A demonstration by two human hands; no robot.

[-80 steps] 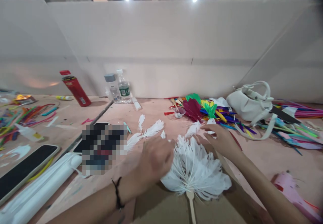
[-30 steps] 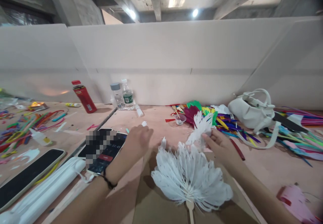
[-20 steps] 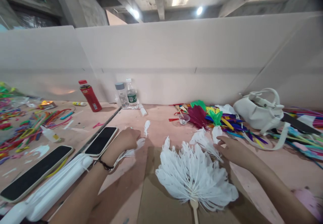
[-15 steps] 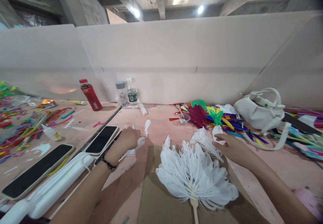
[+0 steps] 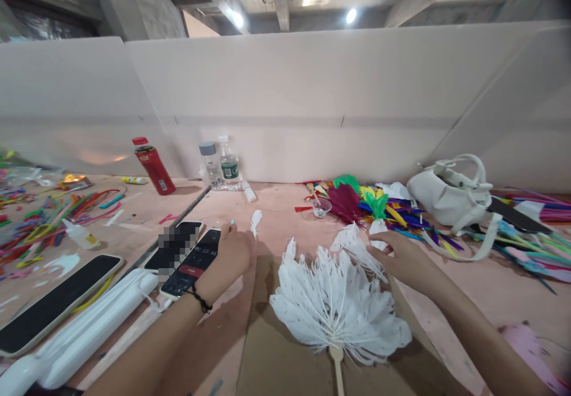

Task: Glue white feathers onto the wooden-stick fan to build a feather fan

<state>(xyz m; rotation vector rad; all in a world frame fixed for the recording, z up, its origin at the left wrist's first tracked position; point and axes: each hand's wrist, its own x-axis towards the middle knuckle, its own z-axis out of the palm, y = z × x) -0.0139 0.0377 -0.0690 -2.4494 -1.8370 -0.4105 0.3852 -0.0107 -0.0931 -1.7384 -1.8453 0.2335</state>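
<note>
My left hand (image 5: 235, 255) is closed at the upper right edge of a phone (image 5: 196, 263) with a lit timer screen; its fingertips are partly hidden. A small loose white feather (image 5: 256, 222) lies just beyond this hand. My right hand (image 5: 395, 257) is open, its fingers apart beside loose white feathers (image 5: 355, 244). Between the hands, a fan of white feathers (image 5: 336, 304) with a pale wooden handle (image 5: 338, 369) rests on brown cardboard (image 5: 263, 336).
Left: a dark-screened phone (image 5: 60, 301), a white device (image 5: 100, 324), a glue bottle (image 5: 82, 233) and coloured strips. Behind: a red bottle (image 5: 154, 169), clear bottles (image 5: 229, 167) and a white partition (image 5: 267, 87). Right: coloured feathers (image 5: 345, 204) and a white bag (image 5: 450, 197).
The phone at my left hand now shows its lit screen instead of its dark edge. White feathers near that hand are no longer visible. The view has shifted slightly; my right hand stays by the feathers.
</note>
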